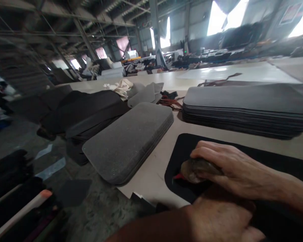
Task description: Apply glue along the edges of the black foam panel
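Note:
A black felt-like piece (181,148) with rounded corners lies flat on the beige table (151,171) at the near right. My right hand (232,168) reaches in from the right and grips a brown rounded tool (194,169). The tool's red tip (178,176) touches the black piece near its left edge. My left hand (217,218), in a brown sleeve, lies on the near part of the same black piece, just below the right hand. Its fingers are partly out of frame, so I cannot tell whether they hold anything.
A stack of grey rounded pads (128,141) overhangs the table's left edge. A longer, darker stack (247,107) sits behind the black piece. Dark fabric piles (86,111), white cloth (120,87) and red cord (169,101) lie further back. The floor at left holds dark rolls.

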The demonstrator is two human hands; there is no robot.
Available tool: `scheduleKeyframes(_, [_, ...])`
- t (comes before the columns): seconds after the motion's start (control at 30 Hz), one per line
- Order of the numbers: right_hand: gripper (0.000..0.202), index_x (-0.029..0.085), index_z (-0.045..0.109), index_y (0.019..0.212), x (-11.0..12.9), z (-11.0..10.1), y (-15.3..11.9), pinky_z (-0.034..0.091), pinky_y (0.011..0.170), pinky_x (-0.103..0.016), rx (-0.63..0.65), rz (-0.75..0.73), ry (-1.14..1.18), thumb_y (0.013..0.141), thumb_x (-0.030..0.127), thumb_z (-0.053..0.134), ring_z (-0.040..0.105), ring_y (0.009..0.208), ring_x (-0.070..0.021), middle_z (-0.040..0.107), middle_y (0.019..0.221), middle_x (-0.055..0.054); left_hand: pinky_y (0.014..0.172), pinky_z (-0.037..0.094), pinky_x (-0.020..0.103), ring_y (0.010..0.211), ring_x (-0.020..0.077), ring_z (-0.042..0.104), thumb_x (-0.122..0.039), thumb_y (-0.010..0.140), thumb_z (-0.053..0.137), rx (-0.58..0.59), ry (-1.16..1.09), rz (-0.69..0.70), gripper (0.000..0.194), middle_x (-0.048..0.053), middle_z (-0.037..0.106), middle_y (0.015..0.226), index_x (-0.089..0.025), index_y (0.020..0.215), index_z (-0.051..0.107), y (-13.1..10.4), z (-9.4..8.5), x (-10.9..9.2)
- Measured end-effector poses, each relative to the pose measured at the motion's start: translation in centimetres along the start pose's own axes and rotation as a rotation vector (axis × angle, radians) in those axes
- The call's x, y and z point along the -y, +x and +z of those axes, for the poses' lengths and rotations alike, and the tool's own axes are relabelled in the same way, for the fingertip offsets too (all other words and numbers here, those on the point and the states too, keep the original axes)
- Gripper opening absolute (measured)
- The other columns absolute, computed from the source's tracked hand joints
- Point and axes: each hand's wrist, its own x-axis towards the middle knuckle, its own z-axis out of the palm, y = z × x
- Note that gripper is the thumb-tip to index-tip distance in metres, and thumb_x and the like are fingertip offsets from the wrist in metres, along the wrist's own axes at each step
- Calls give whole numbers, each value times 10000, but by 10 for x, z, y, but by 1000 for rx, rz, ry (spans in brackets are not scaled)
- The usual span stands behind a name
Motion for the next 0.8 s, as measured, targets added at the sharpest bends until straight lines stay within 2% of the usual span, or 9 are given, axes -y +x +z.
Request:
scheduleKeyframes(0.13, [148, 251, 533, 1111, -17, -2, 7, 388, 741, -329, -79, 55, -108, 970, 282, 565, 546, 877, -194, 566, 1007, -12, 1071, 457, 363, 1183, 272, 592, -482, 990, 417, -53, 56, 56, 471, 120, 673, 1172, -106, 1094, 682, -3, 3, 1])
scheduleKeyframes(0.23, [182, 259, 529, 1115, -34, -3, 12, 387, 751, -323, -146, 98, -158, 955, 316, 595, 559, 904, -194, 570, 1020, -4, 1131, 410, 382, 1319, 291, 504, -505, 1012, 383, -100, 78, 34, 506, 127, 603, 1333, -108, 1202, 633, -7, 7, 1])
scheduleKeyframes(0.53, [257, 261, 532, 1125, -90, -14, 32, 377, 754, -332, -273, 273, -333, 899, 374, 579, 589, 949, -224, 596, 1101, -9, 1190, 343, 395, 1387, 271, 445, -501, 1002, 446, -126, 62, 15, 470, 97, 574, 1405, -126, 1232, 610, -11, 9, 0])
scheduleKeyframes(0.8, [265, 262, 529, 1107, -104, -26, 41, 372, 743, -330, -279, 323, -390, 889, 406, 575, 606, 941, -236, 613, 1120, -11, 1236, 285, 393, 1427, 275, 405, -508, 995, 479, -89, -48, -7, 486, 109, 534, 1455, -112, 1245, 611, -11, 8, 1])
